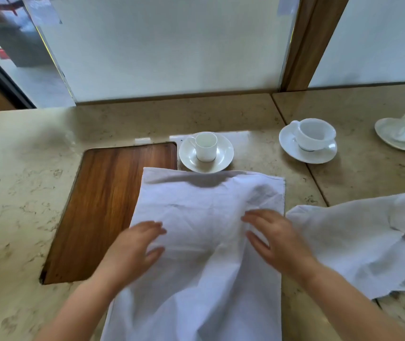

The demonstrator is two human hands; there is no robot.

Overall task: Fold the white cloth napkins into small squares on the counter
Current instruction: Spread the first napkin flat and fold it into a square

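Observation:
A large white cloth napkin [203,200] lies spread and wrinkled on the beige stone counter [24,193], its near end hanging past the bottom of the view. My left hand [135,247] rests flat on its left part with fingers spread. My right hand [275,239] presses on its right part, fingers apart, beside a raised crease. Neither hand grips the cloth. A second white napkin [359,242] lies crumpled to the right, one corner folded over.
A wooden board [105,205] is set into the counter, partly under the napkin's left edge. A small white cup on a saucer [206,153] touches the napkin's far edge. Two more cups on saucers [307,141] [403,134] stand at the right. Frosted glass panels rise behind.

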